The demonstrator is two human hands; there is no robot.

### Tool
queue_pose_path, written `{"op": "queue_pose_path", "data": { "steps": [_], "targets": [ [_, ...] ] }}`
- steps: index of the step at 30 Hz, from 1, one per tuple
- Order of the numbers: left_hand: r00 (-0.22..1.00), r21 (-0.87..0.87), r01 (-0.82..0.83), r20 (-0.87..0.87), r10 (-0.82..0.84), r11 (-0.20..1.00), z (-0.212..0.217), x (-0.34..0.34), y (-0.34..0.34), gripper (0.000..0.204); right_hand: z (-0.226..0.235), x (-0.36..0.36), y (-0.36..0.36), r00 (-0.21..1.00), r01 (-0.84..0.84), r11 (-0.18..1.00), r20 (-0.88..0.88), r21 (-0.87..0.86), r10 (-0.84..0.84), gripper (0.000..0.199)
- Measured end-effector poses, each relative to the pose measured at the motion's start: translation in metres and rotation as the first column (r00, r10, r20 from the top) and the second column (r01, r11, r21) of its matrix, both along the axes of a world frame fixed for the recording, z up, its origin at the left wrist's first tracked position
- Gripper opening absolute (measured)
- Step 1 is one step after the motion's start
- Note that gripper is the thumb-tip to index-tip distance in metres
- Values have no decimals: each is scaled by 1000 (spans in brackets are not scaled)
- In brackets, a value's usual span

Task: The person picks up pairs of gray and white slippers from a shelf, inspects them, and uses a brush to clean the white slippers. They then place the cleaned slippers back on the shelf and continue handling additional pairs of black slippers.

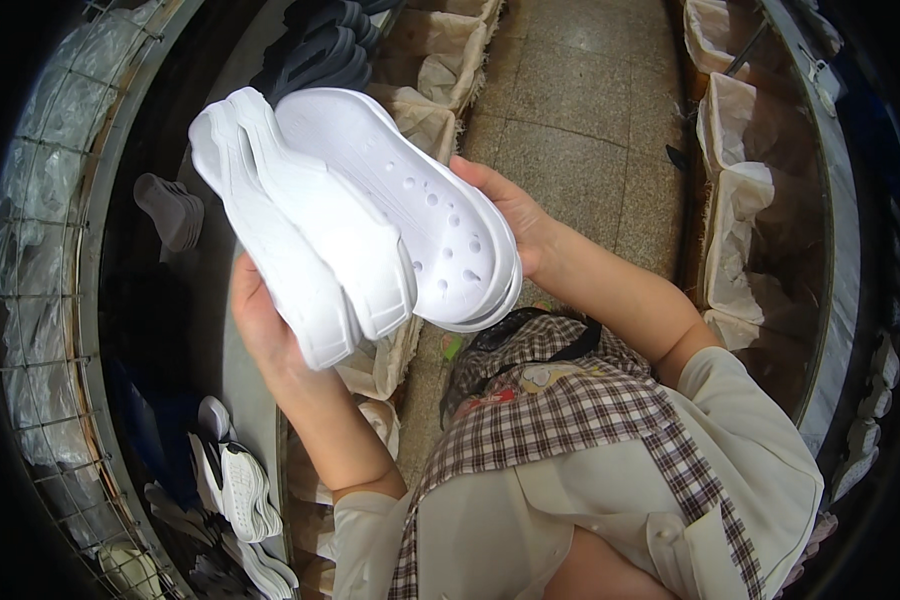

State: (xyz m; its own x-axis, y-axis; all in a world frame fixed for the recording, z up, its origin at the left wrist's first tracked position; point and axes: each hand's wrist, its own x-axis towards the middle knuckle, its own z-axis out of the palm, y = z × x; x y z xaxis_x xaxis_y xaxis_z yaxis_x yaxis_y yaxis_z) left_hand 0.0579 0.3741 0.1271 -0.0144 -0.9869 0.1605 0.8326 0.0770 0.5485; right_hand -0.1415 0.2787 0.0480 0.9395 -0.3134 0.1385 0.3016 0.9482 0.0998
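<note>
A bundle of several white shoe soles (pixel 310 225) is held up in front of my chest. Those on the left stand on edge with their ridged sides showing. On the right, the top sole (pixel 400 185) turns its inner face up, dotted with round hollows at the near end. My left hand (pixel 270 325) grips the bundle from the left, its fingers mostly hidden behind the soles. From the other side, my right hand (pixel 510 215) holds the outer edge of the right-hand soles, with its fingers partly out of sight beneath them.
Cloth-lined bins (pixel 450 45) line the left of the speckled floor (pixel 570 120); more lined bins (pixel 735 225) stand right. Dark soles (pixel 320 50) are stacked at far left, brownish soles (pixel 173 213) nearer, white soles (pixel 245 490) at lower left. Behind wire mesh (pixel 55 460) is clear plastic.
</note>
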Motion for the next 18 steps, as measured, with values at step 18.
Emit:
{"op": "queue_pose_path", "data": {
  "steps": [18],
  "targets": [
    [962, 178, -246, 167, 217, 953, 28, -8, 7, 52, -7, 5, -1, 980, 52, 986, 199, -159, -20, 41]
  ]
}}
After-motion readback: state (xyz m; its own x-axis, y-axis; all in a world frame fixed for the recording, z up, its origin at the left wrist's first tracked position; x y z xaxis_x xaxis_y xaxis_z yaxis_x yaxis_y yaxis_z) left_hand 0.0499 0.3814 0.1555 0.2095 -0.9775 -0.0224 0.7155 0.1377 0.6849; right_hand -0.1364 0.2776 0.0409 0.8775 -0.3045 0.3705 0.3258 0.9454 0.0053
